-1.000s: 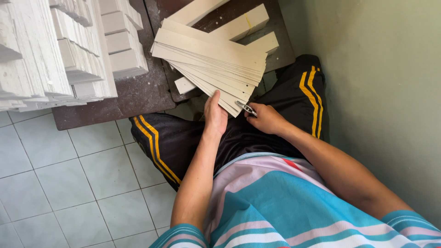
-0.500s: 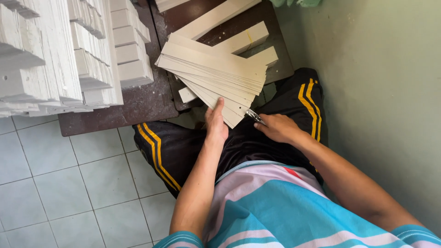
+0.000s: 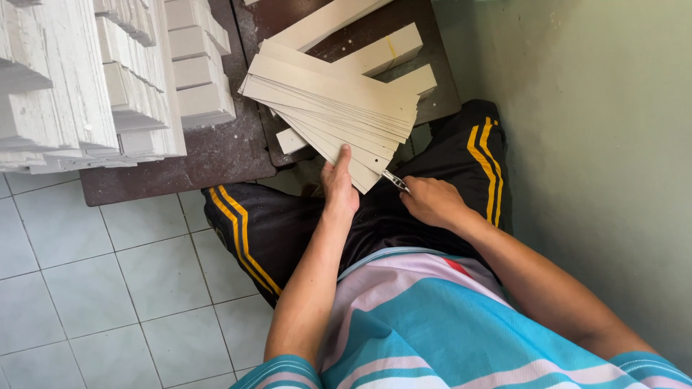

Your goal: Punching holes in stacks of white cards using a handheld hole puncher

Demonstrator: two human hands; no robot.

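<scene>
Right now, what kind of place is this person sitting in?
Probably a small home workshop for making things from card or thin wood. The left hand steadies a fanned stack of pale strips on a dark low table, and white stacked pieces sit piled beside it, above a tiled floor.

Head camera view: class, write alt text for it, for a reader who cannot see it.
A seated person's left hand steadies a fanned stack of pale card strips on a dark board, while the right hand holds a small metal tool at the stack's near corner. White stacked pieces sit at left.
</scene>
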